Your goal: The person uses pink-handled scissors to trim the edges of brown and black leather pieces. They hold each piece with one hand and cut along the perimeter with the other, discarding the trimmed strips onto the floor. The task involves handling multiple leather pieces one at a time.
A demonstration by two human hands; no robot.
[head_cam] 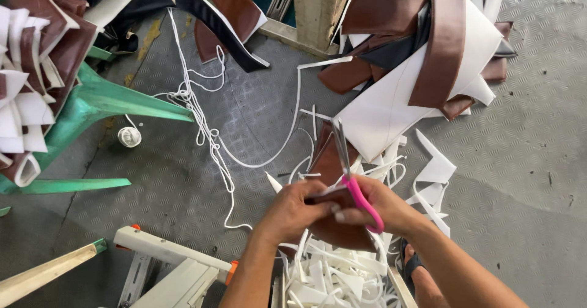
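A brown leather piece [333, 222] is held low in the middle of the view, between both hands. It is pinched at its near edge by the left hand [293, 210], whose fingers are curled tight on it. Pink-handled scissors [354, 186] are gripped by the right hand [382, 207], fingers closed through the loops, blades pointing away over the leather. White trimmings [330, 271] lie heaped beneath the hands. Brown and white offcuts [422, 57] are piled farther off on the grey floor [526, 161].
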